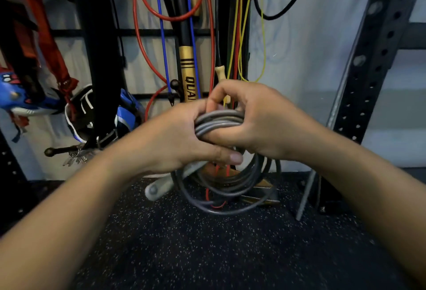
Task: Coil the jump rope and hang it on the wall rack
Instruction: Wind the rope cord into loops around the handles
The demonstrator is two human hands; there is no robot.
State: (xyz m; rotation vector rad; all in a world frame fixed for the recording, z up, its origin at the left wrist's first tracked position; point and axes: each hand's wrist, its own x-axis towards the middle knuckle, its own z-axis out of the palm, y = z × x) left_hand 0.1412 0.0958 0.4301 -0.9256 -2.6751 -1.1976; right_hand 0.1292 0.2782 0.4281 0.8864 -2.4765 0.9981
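A grey jump rope (219,121) is wound into several loops that hang down in front of me. My left hand (175,135) grips the top of the coil from the left, thumb across its underside. My right hand (251,119) closes over the same bundle from the right, fingers curled around the strands. A grey handle (159,186) of the rope sticks out down-left below my left hand. The lower loops (230,199) dangle just above the floor. The wall rack (147,32) with black horizontal bars stands behind the hands.
Red (138,36), blue (161,24), yellow (262,36) and black (288,6) ropes hang on the rack, with a gold-and-black handle (187,70). Blue gear (23,98) hangs at left. A perforated black steel upright (373,59) rises at right. Speckled black rubber floor (207,255) lies below.
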